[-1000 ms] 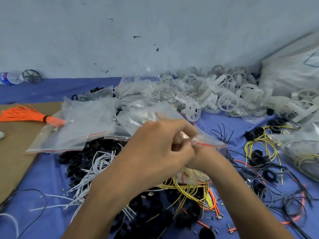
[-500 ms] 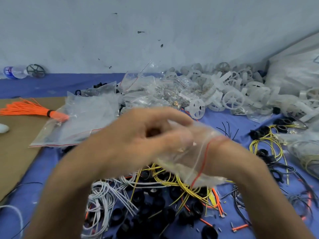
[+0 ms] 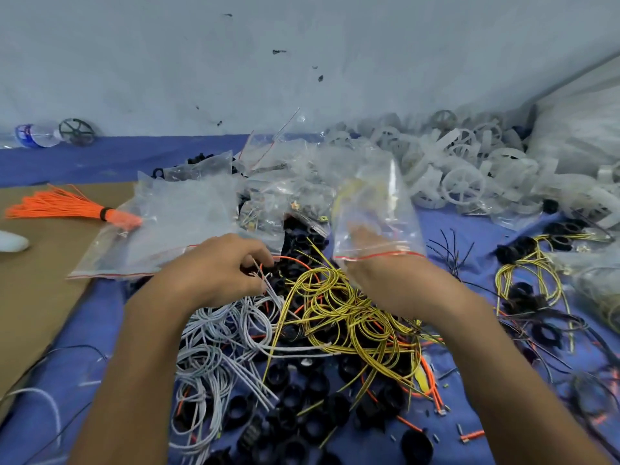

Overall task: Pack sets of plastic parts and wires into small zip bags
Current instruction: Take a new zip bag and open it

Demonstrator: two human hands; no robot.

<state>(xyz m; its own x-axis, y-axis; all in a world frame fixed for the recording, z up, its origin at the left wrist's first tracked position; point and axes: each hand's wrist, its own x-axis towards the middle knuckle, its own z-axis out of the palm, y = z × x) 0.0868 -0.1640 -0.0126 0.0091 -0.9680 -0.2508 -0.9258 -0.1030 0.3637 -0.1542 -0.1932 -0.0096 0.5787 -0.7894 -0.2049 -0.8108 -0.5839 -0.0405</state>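
The hands have parted from the bag mouth: the right hand (image 3: 379, 280) now grips the zip bag (image 3: 375, 203) above the yellow wires (image 3: 335, 297), fingers pushed inside it, and the left hand (image 3: 218, 266) has dropped to pinch white wires (image 3: 214, 333). Filling can probably begin. The bag's contents are too hazy to tell

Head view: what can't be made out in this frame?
Head view throughout.
- Zip bag: contents smeared by motion blur.
- Right hand: fingers inside the bag, dim through plastic; grip unclear.
- Left hand: pinches white wires; how many is lost in the tangle.
- White object: cut off by left edge.
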